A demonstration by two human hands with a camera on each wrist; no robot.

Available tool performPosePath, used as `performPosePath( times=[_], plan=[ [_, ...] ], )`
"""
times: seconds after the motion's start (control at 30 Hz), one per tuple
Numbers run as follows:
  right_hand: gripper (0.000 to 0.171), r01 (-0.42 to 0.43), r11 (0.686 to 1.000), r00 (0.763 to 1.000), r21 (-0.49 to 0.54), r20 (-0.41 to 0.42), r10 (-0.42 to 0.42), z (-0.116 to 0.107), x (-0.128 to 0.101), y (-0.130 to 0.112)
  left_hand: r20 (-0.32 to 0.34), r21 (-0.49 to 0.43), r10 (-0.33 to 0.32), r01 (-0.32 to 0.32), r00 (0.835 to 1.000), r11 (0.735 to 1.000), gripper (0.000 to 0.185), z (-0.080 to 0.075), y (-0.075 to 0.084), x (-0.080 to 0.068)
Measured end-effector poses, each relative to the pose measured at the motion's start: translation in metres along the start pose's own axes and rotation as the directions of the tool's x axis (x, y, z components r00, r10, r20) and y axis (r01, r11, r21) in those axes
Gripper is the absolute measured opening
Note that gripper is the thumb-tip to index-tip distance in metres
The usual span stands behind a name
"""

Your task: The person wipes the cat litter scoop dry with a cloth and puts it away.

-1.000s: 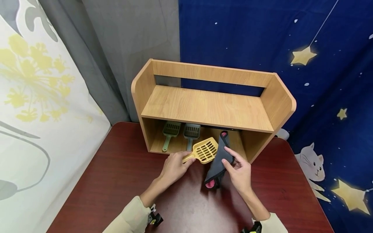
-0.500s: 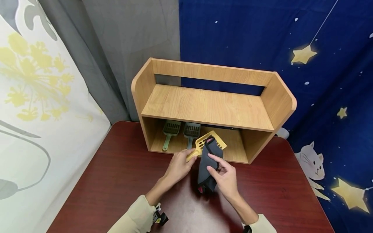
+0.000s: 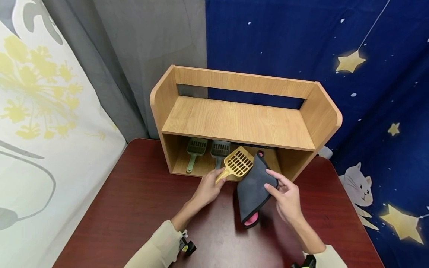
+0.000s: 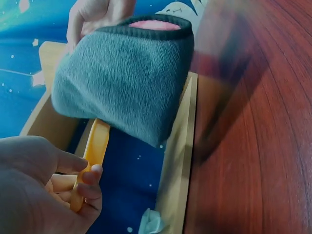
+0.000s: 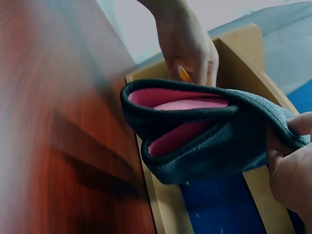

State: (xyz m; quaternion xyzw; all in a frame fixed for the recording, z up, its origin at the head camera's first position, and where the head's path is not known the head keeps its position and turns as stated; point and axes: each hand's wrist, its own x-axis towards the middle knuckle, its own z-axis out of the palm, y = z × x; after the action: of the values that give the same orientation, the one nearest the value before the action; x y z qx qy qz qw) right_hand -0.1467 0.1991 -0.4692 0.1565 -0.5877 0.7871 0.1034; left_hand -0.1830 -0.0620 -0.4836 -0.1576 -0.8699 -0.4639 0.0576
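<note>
My left hand [image 3: 209,186] grips the handle of a yellow slotted scoop [image 3: 237,164], held just in front of the lower opening of the wooden shelf [image 3: 234,123]. In the left wrist view the fingers [image 4: 85,178] curl round the scoop's yellow handle [image 4: 95,151]. My right hand [image 3: 285,193] pinches a folded grey cloth with pink lining [image 3: 254,188], which hangs beside the scoop's head, over the table. The right wrist view shows the cloth [image 5: 204,131] with its pink inside open toward the camera.
Two green scoops [image 3: 196,149] [image 3: 219,150] lie inside the shelf's lower compartment at the left. The shelf stands at the back of a dark red table [image 3: 134,208]. Curtains hang behind, grey and blue with stars.
The cloth was over the scoop's head half a second ago; now my right hand has drawn it off to the right. The scoop has barely moved.
</note>
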Motion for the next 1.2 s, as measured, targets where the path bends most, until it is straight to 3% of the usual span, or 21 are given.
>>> performPosePath(
  times=[0.17,0.33,0.53,0.8,1.0,1.13,1.2],
  plan=[
    [0.046,0.000,1.000,1.000,-0.030,0.015,0.001,-0.023,0.001,-0.016,0.043,-0.025,-0.027,0.029,0.999,0.999,0.043,0.009,-0.005,0.005],
    [0.044,-0.008,0.988,0.999,-0.155,0.029,0.013,-0.049,-0.001,-0.032,0.079,-0.020,-0.066,0.068,0.995,0.997,0.046,0.022,-0.012,0.010],
    [0.042,-0.044,0.944,0.997,-0.328,0.049,0.064,-0.086,-0.006,-0.046,0.100,-0.042,-0.088,0.093,0.991,0.995,0.048,0.039,-0.019,0.020],
    [0.042,-0.101,0.885,0.991,-0.455,0.033,0.130,-0.124,-0.013,-0.054,0.096,-0.077,-0.101,0.109,0.990,0.991,0.049,0.054,-0.022,0.034],
    [0.042,-0.097,0.812,0.994,-0.575,-0.011,0.111,-0.148,-0.016,-0.060,0.107,-0.080,-0.156,0.165,0.982,0.983,0.050,0.064,-0.024,0.043],
    [0.043,-0.110,0.733,0.994,-0.672,-0.059,0.095,-0.160,-0.019,-0.064,0.104,-0.116,-0.184,0.196,0.977,0.974,0.043,0.073,-0.026,0.049],
    [0.044,-0.110,0.675,0.994,-0.729,-0.075,0.082,-0.165,-0.020,-0.065,0.110,-0.142,-0.186,0.201,0.976,0.969,0.040,0.078,-0.027,0.052]
  ],
)
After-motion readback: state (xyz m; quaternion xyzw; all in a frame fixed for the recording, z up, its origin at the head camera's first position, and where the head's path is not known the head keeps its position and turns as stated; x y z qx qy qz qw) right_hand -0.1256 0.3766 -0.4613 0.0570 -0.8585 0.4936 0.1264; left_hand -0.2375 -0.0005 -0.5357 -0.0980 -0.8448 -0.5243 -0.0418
